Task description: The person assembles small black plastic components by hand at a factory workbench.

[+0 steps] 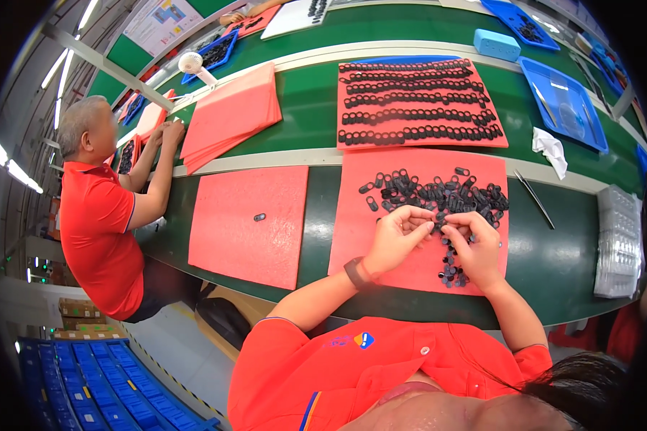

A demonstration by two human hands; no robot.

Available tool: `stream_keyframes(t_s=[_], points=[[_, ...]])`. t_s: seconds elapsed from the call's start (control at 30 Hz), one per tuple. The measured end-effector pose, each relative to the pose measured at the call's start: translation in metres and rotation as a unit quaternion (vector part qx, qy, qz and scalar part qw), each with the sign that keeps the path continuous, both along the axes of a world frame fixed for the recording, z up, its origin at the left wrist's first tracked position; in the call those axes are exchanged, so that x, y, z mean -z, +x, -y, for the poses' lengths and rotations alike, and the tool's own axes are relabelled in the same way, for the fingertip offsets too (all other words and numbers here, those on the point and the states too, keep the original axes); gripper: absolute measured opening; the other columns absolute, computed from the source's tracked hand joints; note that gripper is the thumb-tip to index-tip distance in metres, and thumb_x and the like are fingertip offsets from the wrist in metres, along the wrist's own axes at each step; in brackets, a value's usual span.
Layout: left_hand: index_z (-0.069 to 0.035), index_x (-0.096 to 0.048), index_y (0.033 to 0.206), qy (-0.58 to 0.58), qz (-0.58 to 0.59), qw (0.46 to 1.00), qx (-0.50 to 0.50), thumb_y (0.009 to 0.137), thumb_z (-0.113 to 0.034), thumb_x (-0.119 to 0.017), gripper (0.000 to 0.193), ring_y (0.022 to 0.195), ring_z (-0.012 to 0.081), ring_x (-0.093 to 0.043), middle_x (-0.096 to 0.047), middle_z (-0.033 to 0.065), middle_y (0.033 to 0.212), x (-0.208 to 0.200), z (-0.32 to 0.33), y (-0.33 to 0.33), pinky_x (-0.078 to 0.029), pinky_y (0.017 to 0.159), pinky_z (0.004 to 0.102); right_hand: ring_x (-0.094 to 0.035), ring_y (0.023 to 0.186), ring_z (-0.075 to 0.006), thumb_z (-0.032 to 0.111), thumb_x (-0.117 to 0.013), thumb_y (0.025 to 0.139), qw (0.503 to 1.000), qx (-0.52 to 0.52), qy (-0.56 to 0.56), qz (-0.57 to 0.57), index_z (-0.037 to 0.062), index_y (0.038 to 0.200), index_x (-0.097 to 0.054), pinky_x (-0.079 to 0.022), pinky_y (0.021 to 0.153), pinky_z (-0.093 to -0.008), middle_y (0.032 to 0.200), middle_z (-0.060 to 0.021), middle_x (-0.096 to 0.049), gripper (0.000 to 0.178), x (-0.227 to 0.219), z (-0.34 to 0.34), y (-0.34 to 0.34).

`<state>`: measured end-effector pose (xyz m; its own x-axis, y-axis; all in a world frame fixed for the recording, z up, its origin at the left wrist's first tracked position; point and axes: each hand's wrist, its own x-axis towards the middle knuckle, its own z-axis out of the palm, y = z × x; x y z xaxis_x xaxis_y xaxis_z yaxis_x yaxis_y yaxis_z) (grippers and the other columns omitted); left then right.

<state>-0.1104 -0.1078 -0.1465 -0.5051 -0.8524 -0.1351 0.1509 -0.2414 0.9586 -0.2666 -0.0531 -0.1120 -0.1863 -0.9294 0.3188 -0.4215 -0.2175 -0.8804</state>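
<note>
The green bench point(564, 251) carries pink mats point(244, 241), a stack of clear trays point(618, 244) and, apparently, tweezers point(535, 200).

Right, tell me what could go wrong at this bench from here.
The small dark part pinched between the left hand and right hand might slip and get lost in the loose black pile just beyond.

The right hand could brush the loose round discs near the front of the pink mat and scatter them.

A careless reach might disturb the neat black rows behind.
</note>
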Motion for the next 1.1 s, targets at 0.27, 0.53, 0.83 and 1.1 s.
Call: stream_keyframes(t_s=[0.27,0.53,0.83,1.1], points=[[0.003,-0.057,0.098,-0.004,-0.040,0.999,0.003,0.083,-0.002,-0.058,0.017,0.073,0.0130,-0.062,-0.063,0.0109,0.088,-0.003,0.003,-0.002,-0.051,0.061,0.0227,-0.046,0.052,-0.0050,0.003,-0.066,0.075,1.000,-0.005,0.010,0.025,0.0012,0.077,-0.060,-0.037,0.047,-0.0195,0.070,-0.0016,-0.053,0.007,0.009,0.000,-0.003],[0.007,-0.056,0.099,-0.017,0.002,1.000,0.002,0.083,-0.001,-0.056,0.017,0.072,0.0148,-0.062,-0.063,0.0121,0.083,-0.014,0.005,0.005,-0.052,0.062,0.0239,-0.044,0.053,-0.0026,0.004,-0.065,0.076,0.998,-0.020,0.030,0.043,0.0010,0.076,-0.060,-0.034,0.047,-0.0186,0.070,-0.0005,-0.053,0.006,0.007,0.002,-0.004],[0.007,-0.056,0.098,0.008,0.003,1.000,0.013,0.082,0.000,-0.056,0.017,0.070,0.0151,-0.062,-0.063,0.0129,0.082,-0.017,0.003,0.002,-0.053,0.062,0.0242,-0.040,0.049,-0.0025,0.005,-0.064,0.077,0.999,-0.014,0.024,0.019,0.0003,0.076,-0.059,-0.032,0.043,-0.0192,0.066,0.0000,-0.052,0.007,0.014,0.001,-0.004],[0.007,-0.057,0.097,0.011,-0.002,1.000,0.013,0.082,0.000,-0.056,0.016,0.070,0.0151,-0.063,-0.063,0.0129,0.082,-0.017,0.001,0.004,-0.053,0.063,0.0239,-0.040,0.048,-0.0020,0.006,-0.065,0.077,0.998,-0.017,0.042,0.039,0.0002,0.076,-0.059,-0.031,0.043,-0.0186,0.064,0.0006,-0.052,0.008,0.015,0.000,-0.003]])
